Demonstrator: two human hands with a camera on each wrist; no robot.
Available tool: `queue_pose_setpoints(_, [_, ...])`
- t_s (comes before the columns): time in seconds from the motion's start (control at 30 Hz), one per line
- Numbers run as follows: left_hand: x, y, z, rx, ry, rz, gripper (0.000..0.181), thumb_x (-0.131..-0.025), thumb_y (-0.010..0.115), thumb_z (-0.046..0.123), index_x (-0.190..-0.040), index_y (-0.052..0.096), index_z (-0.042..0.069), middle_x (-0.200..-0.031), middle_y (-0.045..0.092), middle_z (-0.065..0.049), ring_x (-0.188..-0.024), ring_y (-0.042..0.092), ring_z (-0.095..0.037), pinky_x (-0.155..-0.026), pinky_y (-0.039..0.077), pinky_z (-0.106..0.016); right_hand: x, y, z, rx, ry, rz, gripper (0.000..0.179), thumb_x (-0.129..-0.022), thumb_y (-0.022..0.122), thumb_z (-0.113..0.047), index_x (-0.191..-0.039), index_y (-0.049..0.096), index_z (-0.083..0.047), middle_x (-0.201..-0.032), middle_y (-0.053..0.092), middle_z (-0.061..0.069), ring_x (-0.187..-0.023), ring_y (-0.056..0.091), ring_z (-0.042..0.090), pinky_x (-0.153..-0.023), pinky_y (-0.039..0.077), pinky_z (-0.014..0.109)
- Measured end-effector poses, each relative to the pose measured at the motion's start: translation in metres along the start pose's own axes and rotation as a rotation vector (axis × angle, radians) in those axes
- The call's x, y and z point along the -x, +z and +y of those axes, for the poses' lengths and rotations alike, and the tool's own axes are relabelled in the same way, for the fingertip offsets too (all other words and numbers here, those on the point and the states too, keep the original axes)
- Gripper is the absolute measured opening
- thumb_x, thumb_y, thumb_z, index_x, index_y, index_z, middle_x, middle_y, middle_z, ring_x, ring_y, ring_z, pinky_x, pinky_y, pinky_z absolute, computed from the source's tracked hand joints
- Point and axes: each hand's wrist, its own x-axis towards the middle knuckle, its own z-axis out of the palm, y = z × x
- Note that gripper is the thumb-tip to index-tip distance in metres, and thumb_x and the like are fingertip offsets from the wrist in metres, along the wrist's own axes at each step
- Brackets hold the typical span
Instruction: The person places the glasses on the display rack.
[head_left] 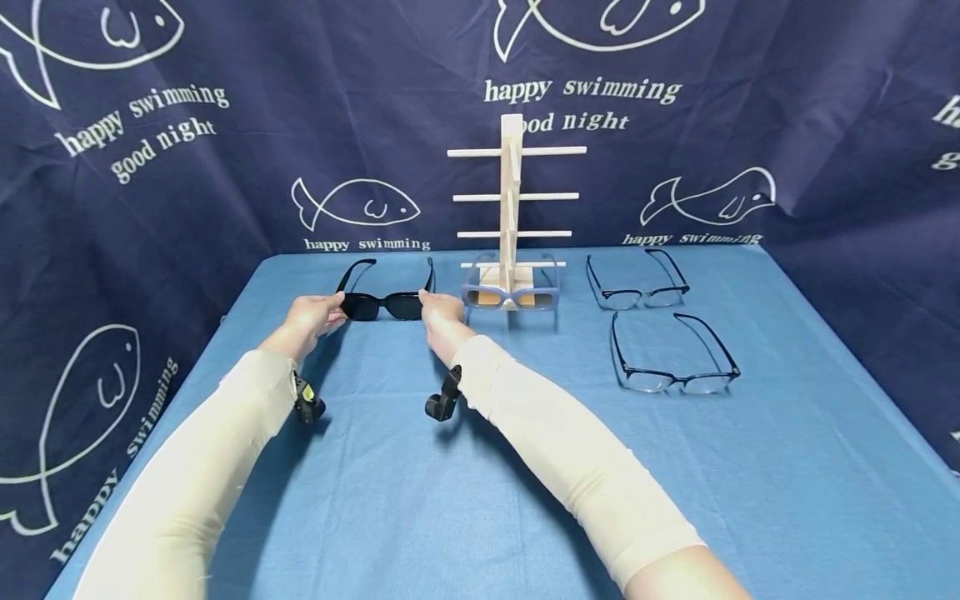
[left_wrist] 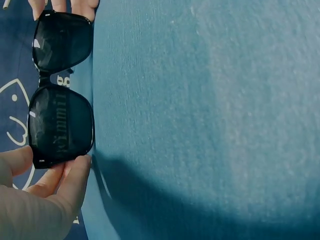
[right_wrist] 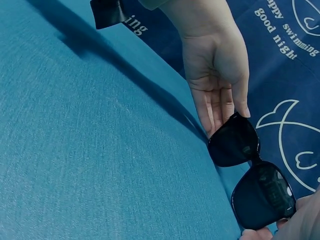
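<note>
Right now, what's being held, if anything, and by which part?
The black sunglasses, by the front's outer ends: the left hand pinches one, the right hand the other.

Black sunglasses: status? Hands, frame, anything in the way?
Left hand, right hand: pinching opposite ends. Black sunglasses: temples unfolded. Blue-framed glasses close beside right hand, possibly in the way if moving right.

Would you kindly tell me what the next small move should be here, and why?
I would probably raise the black sunglasses toward the upper rods of the wooden rack, keeping them level: the left hand and right hand pinch them at opposite ends, and those rods are bare.
</note>
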Motion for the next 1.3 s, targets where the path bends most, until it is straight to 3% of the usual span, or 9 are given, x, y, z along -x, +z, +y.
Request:
queue_pose_setpoints(0.2, [0.0, -0.003, -0.003, -0.003, -0.029, -0.02, 0.058, -0.102, 0.048, 0.032, -0.146, 0.036, -0.004, -0.122, 0.051, -0.01, -0.093, 0.061, -0.011, -0.105, 0.049, -0.028, -0.001, -0.001, -0.001, -0.015, 0.023, -0.018, 0.027, -0.095, 0.064, -0.026, -0.117, 0.07, -0.012, -0.129, 0.063, 0.009, -0.122, 0.056, 0.025, -0.104, 0.049, 0.037])
queue_pose_setpoints(0.5, [0.002, -0.002, -0.005, -0.02, -0.03, -0.028, 0.058, -0.102, 0.047, 0.035, -0.146, 0.037, -0.002, -0.128, 0.05, -0.011, -0.113, 0.057, -0.02, -0.106, 0.049, -0.028, -0.003, -0.002, -0.002, -0.023, 0.019, -0.025, 0.027, -0.095, 0.064, -0.024, -0.115, 0.07, -0.007, -0.117, 0.067, 0.014, -0.093, 0.063, 0.023, -0.094, 0.055, 0.036])
queue_pose_setpoints(0.87, [0.006, -0.007, -0.006, -0.018, -0.044, -0.041, 0.061, -0.102, 0.046, 0.037, -0.148, 0.033, -0.001, -0.138, 0.048, -0.016, -0.125, 0.053, -0.024, -0.107, 0.047, -0.029, 0.002, -0.002, -0.004, 0.026, 0.015, -0.02, 0.031, -0.093, 0.066, -0.027, -0.117, 0.07, -0.007, -0.114, 0.068, 0.013, -0.095, 0.065, 0.024, -0.09, 0.056, 0.034])
queue_pose_setpoints(0.97, [0.007, -0.011, -0.007, 0.005, -0.036, -0.056, 0.062, -0.102, 0.047, 0.036, -0.149, 0.031, -0.002, -0.132, 0.05, -0.014, -0.123, 0.054, -0.024, -0.108, 0.046, -0.03, 0.006, -0.001, -0.005, 0.026, 0.018, -0.034, 0.031, -0.093, 0.066, -0.027, -0.117, 0.07, -0.008, -0.116, 0.068, 0.012, -0.096, 0.065, 0.024, -0.091, 0.055, 0.034])
queue_pose_setpoints(1.1, [0.01, -0.015, -0.007, 0.042, -0.026, -0.079, 0.062, -0.101, 0.049, 0.033, -0.148, 0.03, -0.004, -0.123, 0.051, -0.009, -0.112, 0.057, -0.018, -0.109, 0.045, -0.031, 0.01, -0.001, -0.008, 0.016, 0.009, -0.034, 0.029, -0.094, 0.066, -0.025, -0.116, 0.07, -0.008, -0.115, 0.067, 0.011, -0.081, 0.058, 0.019, -0.092, 0.054, 0.036])
queue_pose_setpoints(1.3, [0.019, -0.019, -0.003, 0.063, -0.005, -0.077, 0.062, -0.101, 0.051, 0.031, -0.147, 0.031, -0.005, -0.103, 0.057, -0.001, -0.088, 0.061, -0.005, -0.11, 0.043, -0.031, 0.013, 0.0, -0.009, 0.004, -0.002, -0.024, 0.024, -0.092, 0.068, -0.024, -0.111, 0.072, -0.009, -0.102, 0.068, 0.006, -0.069, 0.051, 0.014, -0.079, 0.052, 0.032])
